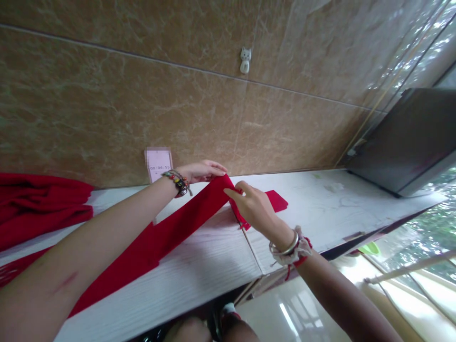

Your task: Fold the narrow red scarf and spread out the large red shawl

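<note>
A long red scarf [192,213] runs from the lower left of the white worktop up to my hands, its near end raised off the surface. My left hand [204,172] pinches the upper corner of that end, with thumb and fingers together. Close to its right, my right hand [254,202] has bent fingers closed on the other edge of the end. Loose red threads hang below the right hand. Just beyond the right hand, a flat folded piece of red cloth [277,200] lies on the worktop, partly hidden by that hand.
A crumpled red cloth [42,204] lies at the far left. A phone [159,167] showing a timer leans on the brown marbled wall [107,109]. A small white cat figure [245,60] is fixed higher up. The white worktop [213,266] runs to a large dark box [409,137] at right.
</note>
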Demonstrator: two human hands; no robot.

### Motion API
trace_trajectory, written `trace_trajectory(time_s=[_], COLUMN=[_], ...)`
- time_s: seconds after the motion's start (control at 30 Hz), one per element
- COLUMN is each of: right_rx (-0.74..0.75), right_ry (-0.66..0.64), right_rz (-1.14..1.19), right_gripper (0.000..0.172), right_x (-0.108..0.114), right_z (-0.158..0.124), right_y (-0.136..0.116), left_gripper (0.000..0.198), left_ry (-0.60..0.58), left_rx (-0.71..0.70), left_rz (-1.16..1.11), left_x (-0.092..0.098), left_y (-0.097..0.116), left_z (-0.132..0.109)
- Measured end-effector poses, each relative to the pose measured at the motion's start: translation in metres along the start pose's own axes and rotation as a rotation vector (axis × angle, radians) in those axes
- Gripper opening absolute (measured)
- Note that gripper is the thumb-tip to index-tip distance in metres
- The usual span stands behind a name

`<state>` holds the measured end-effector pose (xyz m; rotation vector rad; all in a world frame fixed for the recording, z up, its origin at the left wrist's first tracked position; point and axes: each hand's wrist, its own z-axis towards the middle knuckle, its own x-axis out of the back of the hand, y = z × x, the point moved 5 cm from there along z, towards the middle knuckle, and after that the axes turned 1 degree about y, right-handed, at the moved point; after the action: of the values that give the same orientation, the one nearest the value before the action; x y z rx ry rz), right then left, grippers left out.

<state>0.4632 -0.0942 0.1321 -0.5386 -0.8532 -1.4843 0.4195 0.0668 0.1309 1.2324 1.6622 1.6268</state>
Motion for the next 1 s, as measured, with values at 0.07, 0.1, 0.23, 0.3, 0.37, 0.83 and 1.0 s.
trace_trajectory(time_s=[0.07,0.1,0.23,0.3,0.37,0.83,1.0], right_rx=[-0.096,-0.13,-0.227,-0.285,-0.372,-0.724,-0.548], right_ry=[0.018,0.034,0.098,0.109,0.098,-0.118,-0.209], right_rz=[0.039,0.061,0.116,0.147,0.205,0.373,0.384], right_gripper=[0.029,0.031,0.036,0.036,0.037,0.046,0.046], right_x=[0.011,0.015,0.022,0.015,-0.003,-0.09,-0.085], right_z=[0.001,0.001,-0.006,-0.02,-0.041,-0.126,-0.1], right_y=[0.03,0.046,0.112,0.146,0.176,0.182,0.098], left_gripper=[0.036,0.032,0.031,0.039,0.047,0.065,0.061], left_ry=[-0.007,-0.003,0.0,0.003,0.0,-0.014,-0.064], left_rx=[-0.049,-0.071,-0.196,-0.244,-0.262,-0.387,-0.398], left_rz=[0.007,0.02,0.162,0.327,0.478,1.14,1.15], left_x=[-0.012,-0.018,-0.055,-0.08,-0.107,-0.107,-0.039], left_y=[0.022,0.033,0.071,0.076,0.066,-0.105,-0.127], left_z=[0.023,0.035,0.078,0.092,0.097,0.0,-0.052])
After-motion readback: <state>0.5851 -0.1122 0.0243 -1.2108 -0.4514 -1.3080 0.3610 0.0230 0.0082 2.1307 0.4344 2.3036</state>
